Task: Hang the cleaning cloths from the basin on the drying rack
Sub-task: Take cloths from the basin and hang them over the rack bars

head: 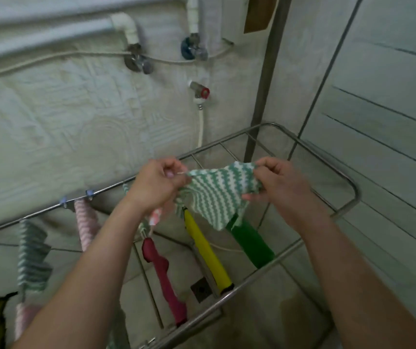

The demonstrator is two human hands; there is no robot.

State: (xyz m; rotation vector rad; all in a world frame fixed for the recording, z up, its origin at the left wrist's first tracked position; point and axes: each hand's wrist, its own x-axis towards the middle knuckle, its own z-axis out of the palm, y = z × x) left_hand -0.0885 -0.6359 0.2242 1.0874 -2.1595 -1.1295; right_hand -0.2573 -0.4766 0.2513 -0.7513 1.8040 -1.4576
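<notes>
A green-and-white striped cloth is stretched between my two hands above the metal drying rack. My left hand pinches its left corner, and my right hand grips its right edge. Below it hang a yellow cloth, a green cloth and a dark red cloth over the rack's bars. Further left, a pink-and-white cloth and a grey-green striped cloth hang from the rack's far rail. The basin is out of view.
White pipes and valves run along the wall behind the rack, with a red-capped tap and hose. A tiled wall closes the right side. A floor drain shows below the rack. Free bars lie at the rack's right end.
</notes>
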